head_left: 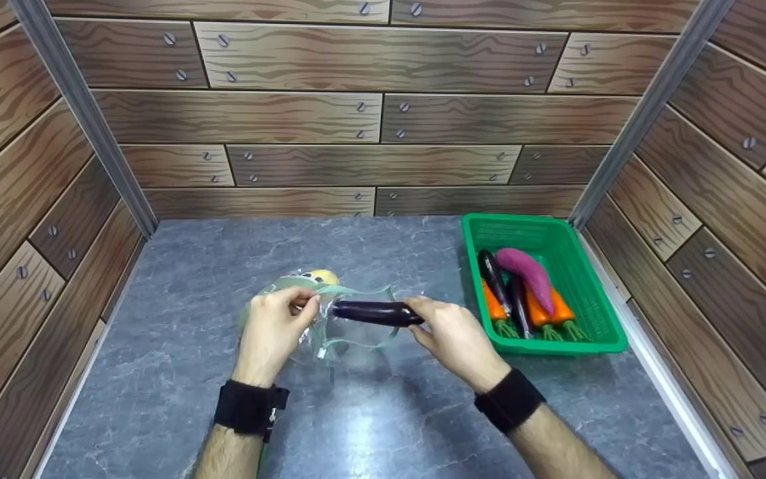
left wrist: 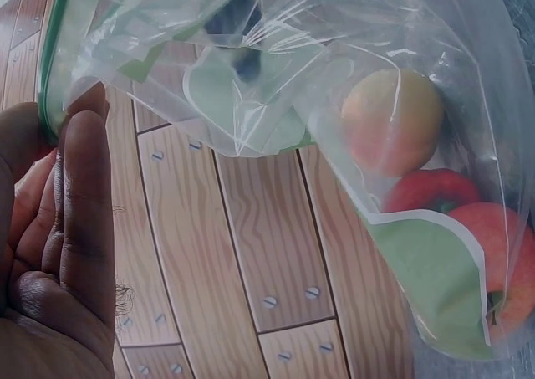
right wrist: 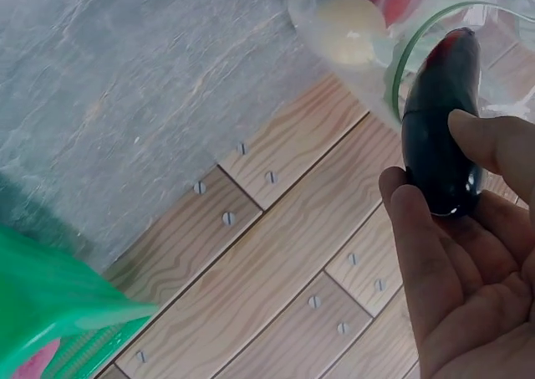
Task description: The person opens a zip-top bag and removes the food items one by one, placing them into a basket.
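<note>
My right hand (head_left: 453, 336) grips a dark purple eggplant (head_left: 373, 313) by one end. Its other end points left into the mouth of a clear zip bag (head_left: 356, 344) with green trim. With thumb and fingers my left hand (head_left: 278, 326) pinches the bag's rim at the left side. In the left wrist view, a yellowish-red round fruit (left wrist: 393, 121) and red fruits (left wrist: 501, 245) show through the plastic. The right wrist view has the eggplant (right wrist: 439, 120) between thumb and fingers, its tip within the bag's green-edged opening (right wrist: 405, 57).
A green plastic basket (head_left: 599, 299) stands at the right on the grey marbled tabletop (head_left: 190, 266). In it lie several carrots (head_left: 561, 309), more eggplants (head_left: 491, 274) and a pinkish-purple sweet potato (head_left: 526, 269). Wood-patterned walls (head_left: 383, 120) enclose the back and sides.
</note>
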The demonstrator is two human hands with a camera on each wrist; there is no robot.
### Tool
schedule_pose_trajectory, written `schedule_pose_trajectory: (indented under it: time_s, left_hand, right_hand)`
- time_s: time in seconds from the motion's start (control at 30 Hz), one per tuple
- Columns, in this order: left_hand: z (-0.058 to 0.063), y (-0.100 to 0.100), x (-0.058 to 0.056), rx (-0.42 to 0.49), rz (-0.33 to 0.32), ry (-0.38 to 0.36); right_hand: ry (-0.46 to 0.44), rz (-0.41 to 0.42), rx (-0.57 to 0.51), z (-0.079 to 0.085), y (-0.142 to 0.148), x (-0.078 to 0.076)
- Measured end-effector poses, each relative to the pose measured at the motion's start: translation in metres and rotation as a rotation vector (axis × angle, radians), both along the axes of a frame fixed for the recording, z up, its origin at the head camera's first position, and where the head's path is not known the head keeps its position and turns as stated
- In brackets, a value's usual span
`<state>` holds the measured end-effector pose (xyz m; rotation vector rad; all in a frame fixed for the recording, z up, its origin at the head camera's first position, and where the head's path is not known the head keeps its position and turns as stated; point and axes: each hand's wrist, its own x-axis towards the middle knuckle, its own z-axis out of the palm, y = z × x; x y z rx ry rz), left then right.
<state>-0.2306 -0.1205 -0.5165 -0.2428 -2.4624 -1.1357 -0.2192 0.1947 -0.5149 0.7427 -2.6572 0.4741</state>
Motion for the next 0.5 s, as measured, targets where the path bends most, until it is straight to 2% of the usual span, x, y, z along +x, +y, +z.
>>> schedule_pose_trajectory:
  time_s: [0.27, 0.5]
  left_hand:
    - [0.002, -0.001, 0.0, -0.001, 0.003, -0.023]
    - [0.002, -0.001, 0.0, -0.006, 0.014, -0.033]
  right_hand:
    - [0.043, 0.005, -0.029, 0.003, 0.021, 0.005]
    - [0.067, -0.026, -0.029, 0.006, 0.039, 0.01]
